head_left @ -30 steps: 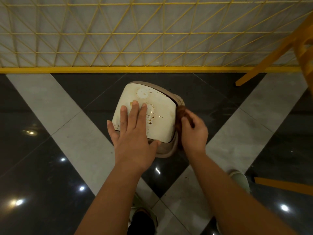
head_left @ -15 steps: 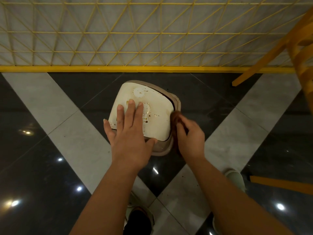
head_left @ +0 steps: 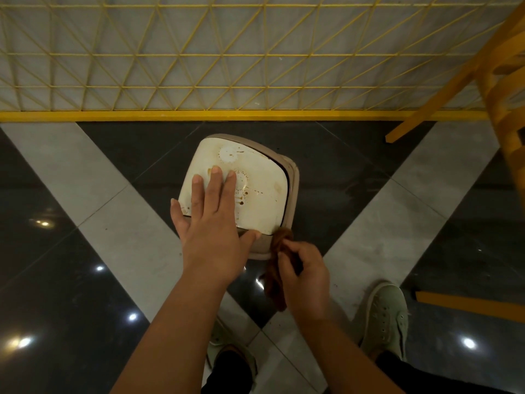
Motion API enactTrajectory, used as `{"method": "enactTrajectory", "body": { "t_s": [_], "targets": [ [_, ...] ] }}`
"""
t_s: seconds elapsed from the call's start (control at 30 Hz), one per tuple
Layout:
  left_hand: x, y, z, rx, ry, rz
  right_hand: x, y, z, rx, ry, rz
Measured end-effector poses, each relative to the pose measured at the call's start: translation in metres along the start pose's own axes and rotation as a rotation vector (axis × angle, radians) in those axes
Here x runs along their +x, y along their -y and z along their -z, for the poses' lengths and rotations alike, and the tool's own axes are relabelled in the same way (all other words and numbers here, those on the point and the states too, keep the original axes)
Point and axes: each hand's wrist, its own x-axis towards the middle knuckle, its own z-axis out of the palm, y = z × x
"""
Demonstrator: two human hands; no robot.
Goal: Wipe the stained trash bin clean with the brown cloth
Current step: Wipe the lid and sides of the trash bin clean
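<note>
Floor [head_left: 85,322]: glossy dark tiles crossed by pale grey diagonal bands, light spots reflected in the dark parts. Standing on it: stained cream bin [head_left: 255,194] at centre; two pale green shoes [head_left: 383,317] at the near edge; yellow chair legs [head_left: 426,115] at right. Yellow strip [head_left: 199,115] along the far edge.

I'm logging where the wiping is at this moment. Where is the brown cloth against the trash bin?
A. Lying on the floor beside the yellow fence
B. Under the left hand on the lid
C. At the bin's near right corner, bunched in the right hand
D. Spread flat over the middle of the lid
C: the right hand grips the bunched brown cloth at the near right corner of the trash bin, while the left hand lies flat on the lid.
</note>
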Motion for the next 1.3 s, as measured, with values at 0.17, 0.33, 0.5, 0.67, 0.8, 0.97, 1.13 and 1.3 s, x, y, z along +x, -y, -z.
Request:
{"method": "enactTrajectory", "body": {
  "t_s": [0.17,0.33,0.5,0.67,0.8,0.97,1.13,1.3],
  "targets": [
    [-0.001,-0.001,0.001,-0.008,0.006,0.002,0.008,-0.002,0.023,-0.186,0.094,0.126],
    [-0.001,-0.001,0.002,-0.017,0.007,0.003,-0.017,0.003,0.009,-0.311,0.302,0.26],
    [0.0,0.001,0.001,-0.014,-0.001,-0.012,-0.012,-0.002,0.015,-0.183,0.048,0.237],
    [0.0,0.001,0.001,-0.007,0.003,-0.012,0.005,-0.003,0.022,-0.267,0.039,0.313],
    [0.0,0.001,0.001,-0.019,0.005,-0.01,0.041,0.001,0.027,-0.294,0.044,0.257],
    [0.0,0.002,-0.001,-0.023,0.002,-0.008,0.11,0.022,0.019,-0.29,0.021,0.144],
    [0.003,0.0,-0.001,-0.013,-0.008,0.009,0.109,0.024,0.012,0.013,-0.047,-0.052],
    [0.002,0.004,0.001,0.003,0.014,-0.011,0.054,0.009,0.005,0.195,-0.02,-0.166]
  ]
}}
